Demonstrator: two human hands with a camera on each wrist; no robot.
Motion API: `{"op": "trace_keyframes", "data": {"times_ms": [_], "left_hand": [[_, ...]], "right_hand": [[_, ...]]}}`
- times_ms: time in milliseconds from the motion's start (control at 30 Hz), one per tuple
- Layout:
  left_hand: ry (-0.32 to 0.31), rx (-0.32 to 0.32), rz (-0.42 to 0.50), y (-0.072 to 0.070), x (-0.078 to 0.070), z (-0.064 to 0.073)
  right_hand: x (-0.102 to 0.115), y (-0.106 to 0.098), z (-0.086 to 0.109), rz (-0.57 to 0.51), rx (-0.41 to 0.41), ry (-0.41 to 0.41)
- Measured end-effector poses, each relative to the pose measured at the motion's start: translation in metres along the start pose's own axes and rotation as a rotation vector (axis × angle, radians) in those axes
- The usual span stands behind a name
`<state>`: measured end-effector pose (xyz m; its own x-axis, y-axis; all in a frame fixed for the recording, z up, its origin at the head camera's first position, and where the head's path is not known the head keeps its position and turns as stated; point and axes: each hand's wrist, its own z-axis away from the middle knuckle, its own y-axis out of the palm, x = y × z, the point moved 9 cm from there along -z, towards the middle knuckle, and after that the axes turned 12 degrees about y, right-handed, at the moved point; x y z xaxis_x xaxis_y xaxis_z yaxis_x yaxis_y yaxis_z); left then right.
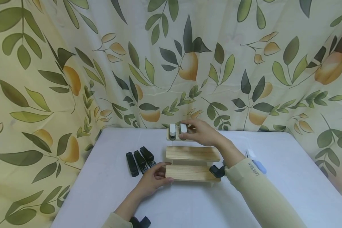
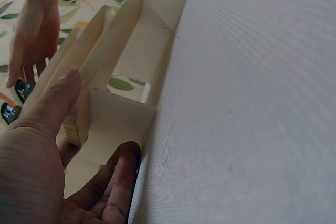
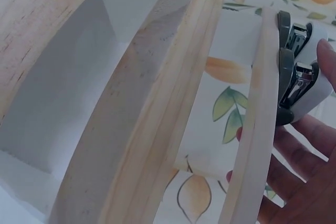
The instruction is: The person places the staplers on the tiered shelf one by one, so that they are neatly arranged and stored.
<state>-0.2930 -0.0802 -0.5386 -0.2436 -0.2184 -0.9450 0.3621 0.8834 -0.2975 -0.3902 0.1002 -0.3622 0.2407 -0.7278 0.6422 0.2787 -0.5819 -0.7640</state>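
A three-tier wooden display rack [image 1: 192, 172] stands on the table. My left hand [image 1: 152, 180] grips the left end of its lowest tier; in the left wrist view the thumb lies along the wood and the fingers curl by the white side support [image 2: 118, 124]. On the back tier sit two small staplers with white tops and dark bases, a left stapler [image 1: 172, 130] and a right stapler [image 1: 183, 128] beside it. My right hand [image 1: 200, 131] pinches the right stapler, thumb on its near side. In the right wrist view, both staplers show metal insides, with the nearer one [image 3: 302, 85] at the fingers.
Several black staplers [image 1: 132, 164] lie in a row on the table left of the rack. To its right, partly behind the right forearm, are a white item [image 1: 250, 154] and a blue one [image 1: 260, 167]. A leaf-and-fruit patterned curtain [image 1: 171, 63] hangs behind the table [image 1: 102, 196].
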Motion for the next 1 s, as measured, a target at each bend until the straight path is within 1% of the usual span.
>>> {"op": "trace_keyframes", "data": {"times_ms": [267, 433, 733, 1000], "left_hand": [[0.001, 0.002, -0.01, 0.0, 0.001, -0.001], [0.001, 0.002, -0.013, 0.0, 0.002, 0.0], [-0.011, 0.0, -0.008, -0.001, 0.001, 0.0], [0.0, 0.0, -0.013, -0.001, -0.001, 0.0]], "right_hand": [[-0.005, -0.002, 0.003, -0.003, 0.0, 0.013], [-0.014, -0.005, 0.005, -0.012, -0.001, 0.024], [-0.03, -0.017, 0.014, -0.027, -0.013, 0.048], [-0.045, -0.028, 0.024, -0.018, -0.028, 0.07]]}}
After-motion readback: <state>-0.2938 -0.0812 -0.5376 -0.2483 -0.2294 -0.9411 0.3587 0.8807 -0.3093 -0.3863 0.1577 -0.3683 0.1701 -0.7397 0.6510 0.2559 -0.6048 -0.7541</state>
